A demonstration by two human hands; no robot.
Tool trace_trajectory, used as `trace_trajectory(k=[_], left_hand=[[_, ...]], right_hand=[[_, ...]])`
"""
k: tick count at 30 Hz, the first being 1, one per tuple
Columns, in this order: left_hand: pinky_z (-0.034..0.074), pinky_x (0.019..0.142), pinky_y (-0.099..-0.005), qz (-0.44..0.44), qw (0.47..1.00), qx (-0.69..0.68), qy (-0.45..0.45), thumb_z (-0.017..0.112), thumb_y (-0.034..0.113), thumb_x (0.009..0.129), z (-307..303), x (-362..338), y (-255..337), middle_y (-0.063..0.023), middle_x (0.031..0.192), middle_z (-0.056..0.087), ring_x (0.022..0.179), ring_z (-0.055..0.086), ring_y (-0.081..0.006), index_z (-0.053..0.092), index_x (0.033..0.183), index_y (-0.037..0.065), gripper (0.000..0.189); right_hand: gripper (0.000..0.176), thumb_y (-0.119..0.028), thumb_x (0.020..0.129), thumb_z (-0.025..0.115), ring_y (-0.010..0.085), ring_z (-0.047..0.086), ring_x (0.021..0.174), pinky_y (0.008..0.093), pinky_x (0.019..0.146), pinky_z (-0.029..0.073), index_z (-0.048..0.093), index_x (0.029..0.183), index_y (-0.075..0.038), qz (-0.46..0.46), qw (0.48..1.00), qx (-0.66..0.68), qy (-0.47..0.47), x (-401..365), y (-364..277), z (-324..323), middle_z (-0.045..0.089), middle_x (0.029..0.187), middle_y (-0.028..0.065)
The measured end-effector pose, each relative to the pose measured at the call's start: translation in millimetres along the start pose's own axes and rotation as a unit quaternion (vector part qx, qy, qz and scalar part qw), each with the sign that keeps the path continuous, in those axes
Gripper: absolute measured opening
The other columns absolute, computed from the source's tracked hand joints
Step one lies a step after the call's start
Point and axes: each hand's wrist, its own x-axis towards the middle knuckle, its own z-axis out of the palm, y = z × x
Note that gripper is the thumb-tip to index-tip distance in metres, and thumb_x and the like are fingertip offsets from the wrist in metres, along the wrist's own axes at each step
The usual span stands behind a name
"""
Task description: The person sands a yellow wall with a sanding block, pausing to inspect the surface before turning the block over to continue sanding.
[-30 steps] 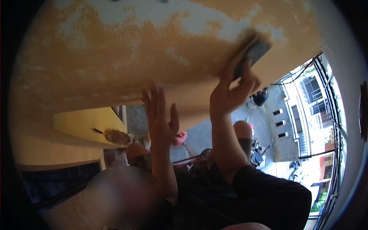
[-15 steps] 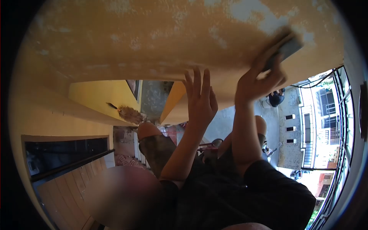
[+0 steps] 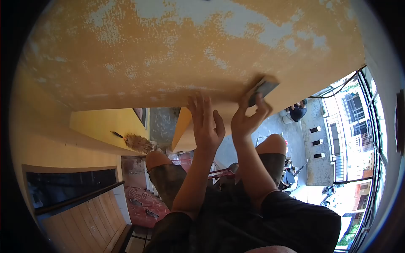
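My right hand (image 3: 249, 120) is closed around a grey rectangular sanding block (image 3: 266, 88), held at the lower part of the wall above me. The block's underside is hidden against the wall and slightly blurred. To its left, my left hand (image 3: 206, 126) is open, fingers stretched upward, with the fingertips at the wall's lower edge. The yellow-orange wall (image 3: 168, 80) has many pale, patchy areas where the paint looks worn or covered.
Below left, a bristly brown duster (image 3: 139, 144) lies by a yellow wall. Slippers (image 3: 152, 214) are on a red floor beneath. At right, another person (image 3: 298, 111) in dark clothing is far below, and cables (image 3: 371, 139) run alongside. A wooden panel (image 3: 90, 215) stands lower left.
My right hand has brought the sanding block down and to the left, nearer my left hand. The left hand remains open at the wall's edge. My view has shifted somewhat.
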Motion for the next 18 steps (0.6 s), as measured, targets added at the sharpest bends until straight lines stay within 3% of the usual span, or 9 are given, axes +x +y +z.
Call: trace_trajectory(k=[1, 2, 5, 8, 11, 13, 15, 18], left_hand=[[0.031, 0.111, -0.0524, -0.007, 1.0, 0.004, -0.007, 0.051, 0.002, 0.092, 0, 0, -2, -0.0287, 0.149, 0.033, 0.139, 0.023, -0.0512, 0.036, 0.143, -0.005, 0.054], [0.032, 0.111, -0.052, -0.011, 1.0, 0.01, -0.012, 0.052, 0.002, 0.092, -1, 2, 0, -0.0292, 0.148, 0.033, 0.139, 0.023, -0.0509, 0.036, 0.143, -0.005, 0.054], [0.033, 0.11, -0.0522, -0.012, 1.0, 0.01, -0.01, 0.051, 0.001, 0.092, -2, -2, 1, -0.0293, 0.148, 0.034, 0.139, 0.023, -0.0508, 0.037, 0.143, -0.006, 0.053], [0.034, 0.109, -0.0522, -0.02, 1.0, 0.007, 0.002, 0.05, 0.002, 0.093, 0, -1, 0, -0.0292, 0.148, 0.034, 0.139, 0.023, -0.0512, 0.036, 0.143, -0.006, 0.053], [0.035, 0.109, -0.0522, -0.017, 0.999, -0.012, 0.025, 0.05, 0.002, 0.093, 4, 3, -1, -0.0292, 0.148, 0.034, 0.139, 0.023, -0.0516, 0.035, 0.142, -0.007, 0.053], [0.036, 0.108, -0.0522, -0.01, 1.0, 0.019, 0.005, 0.051, 0.0, 0.091, 2, 0, 1, -0.0308, 0.146, 0.035, 0.139, 0.024, -0.0518, 0.035, 0.142, -0.007, 0.054], [0.036, 0.108, -0.052, -0.02, 1.0, 0.008, 0.001, 0.051, -0.001, 0.091, 0, -2, 2, -0.0309, 0.145, 0.036, 0.138, 0.025, -0.0518, 0.036, 0.142, -0.008, 0.054], [0.037, 0.108, -0.0515, -0.014, 1.0, -0.009, 0.009, 0.051, -0.001, 0.091, -2, 0, 0, -0.0308, 0.144, 0.038, 0.138, 0.026, -0.0516, 0.036, 0.142, -0.008, 0.053]], right_hand=[[0.043, -0.002, 0.086, 0.069, 0.0348, 0.05, 0.107, 0.0405, 0.089, 0.042, 0.052, 0.126, 0.002, 0.015, 1.0, -0.002, 0.001, 0, 0, -2, 0.049, 0.113, 0.0178], [0.045, 0.003, 0.082, 0.072, 0.031, 0.052, 0.097, 0.0378, 0.082, 0.045, 0.053, 0.123, 0.004, -0.004, 0.999, -0.043, 0.027, 29, -10, 1, 0.053, 0.104, 0.0188], [0.044, 0.001, 0.084, 0.071, 0.0317, 0.052, 0.096, 0.0384, 0.082, 0.044, 0.053, 0.123, 0.003, 0.06, 0.997, -0.039, 0.031, 65, -29, -3, 0.054, 0.102, 0.0189], [0.044, 0.0, 0.084, 0.069, 0.0241, 0.047, 0.091, 0.0377, 0.076, 0.04, 0.051, 0.124, 0.003, 0.007, 1.0, -0.014, -0.013, 5, 3, -6, 0.047, 0.103, 0.0113], [0.043, 0.001, 0.085, 0.068, 0.0251, 0.048, 0.094, 0.0379, 0.079, 0.042, 0.051, 0.123, 0.003, -0.011, 0.998, -0.042, -0.044, 0, 7, -14, 0.047, 0.105, 0.0126], [0.039, -0.002, 0.087, 0.067, 0.0276, 0.051, 0.095, 0.0387, 0.082, 0.043, 0.051, 0.121, 0.004, -0.005, 1.0, -0.024, 0.017, 36, 4, -2, 0.047, 0.108, 0.015], [0.039, -0.005, 0.088, 0.067, 0.0279, 0.05, 0.101, 0.0381, 0.083, 0.042, 0.05, 0.123, 0.002, 0.1, 0.995, 0.023, 0.013, 64, -15, -5, 0.047, 0.108, 0.0134], [0.042, -0.001, 0.083, 0.072, 0.0297, 0.051, 0.098, 0.0379, 0.082, 0.044, 0.054, 0.121, 0.004, 0.047, 0.998, -0.032, -0.011, 22, 0, -11, 0.052, 0.101, 0.0153]])
